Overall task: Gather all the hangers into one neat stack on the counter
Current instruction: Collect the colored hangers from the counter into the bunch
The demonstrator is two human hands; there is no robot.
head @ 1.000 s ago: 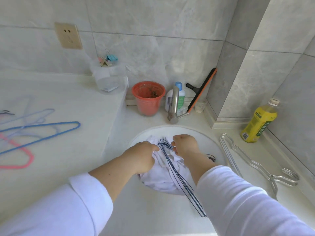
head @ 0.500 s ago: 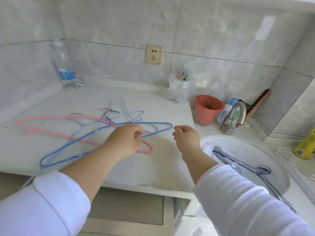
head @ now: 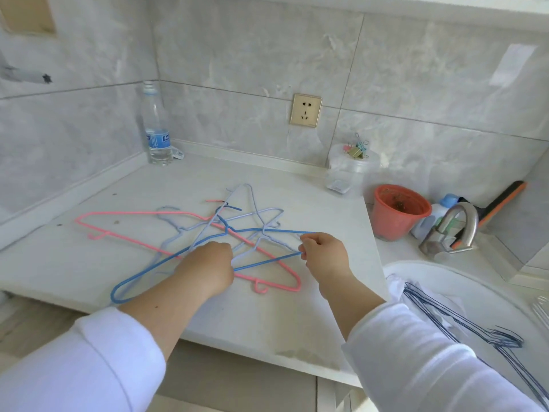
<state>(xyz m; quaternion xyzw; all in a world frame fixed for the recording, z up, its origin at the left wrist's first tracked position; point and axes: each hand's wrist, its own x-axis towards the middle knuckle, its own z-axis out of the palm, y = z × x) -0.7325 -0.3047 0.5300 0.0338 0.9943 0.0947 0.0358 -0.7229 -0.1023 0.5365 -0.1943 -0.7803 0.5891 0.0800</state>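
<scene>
A loose tangle of wire hangers lies on the white counter [head: 89, 263]: a blue hanger [head: 142, 278], a pink hanger [head: 130, 214] and pale lilac hangers [head: 261, 214] crossing each other. My right hand [head: 323, 257] pinches the right tip of the blue hanger. My left hand [head: 209, 267] rests fingers-down on the middle of the tangle, gripping the blue hanger's wire. A bundle of dark navy hangers [head: 463, 325] lies on white cloth in the sink [head: 439, 269] at the right.
A water bottle [head: 156, 126] stands in the back left corner. A clear tub with binder clips [head: 352, 165], an orange pot [head: 396, 211], a tap [head: 454, 230] and a squeegee [head: 502, 202] line the back right. The counter's front edge drops off below my arms.
My view and both hands swung left from the sink, leaving the navy hangers there. My hands reached the coloured hangers and closed on the blue one.
</scene>
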